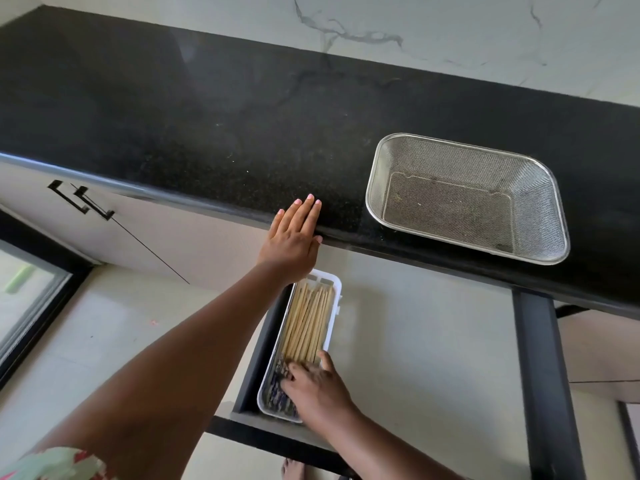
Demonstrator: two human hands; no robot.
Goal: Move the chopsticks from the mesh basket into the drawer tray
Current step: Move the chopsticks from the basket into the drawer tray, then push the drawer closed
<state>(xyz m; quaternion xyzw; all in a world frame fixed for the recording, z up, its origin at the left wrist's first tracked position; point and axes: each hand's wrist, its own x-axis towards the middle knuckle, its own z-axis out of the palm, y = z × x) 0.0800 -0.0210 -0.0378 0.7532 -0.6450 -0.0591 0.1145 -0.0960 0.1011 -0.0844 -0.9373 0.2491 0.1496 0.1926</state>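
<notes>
Hands apart: left (294,233) flat, fingers straight, on countertop (173,133) edge; right (315,386) spread over chopsticks (304,323) in tray (336,296)

Mesh basket (467,199) sits on the black counter (173,109) at approx 2 o'clock. Chopsticks (306,323) lie in the white tray (335,289) w/ right hand (317,388) pressing their dark ends. Left hand (294,233) flat on counter edge.

At our two o'clock we see the mesh basket (465,199), fine woven metal with a smooth shiny rim, on the black speckled stone countertop (207,109), polished and glossy. At six o'clock the tray (335,299) looks like smooth white plastic, its chopsticks (304,327) pale matt wood with dark patterned ends.
</notes>
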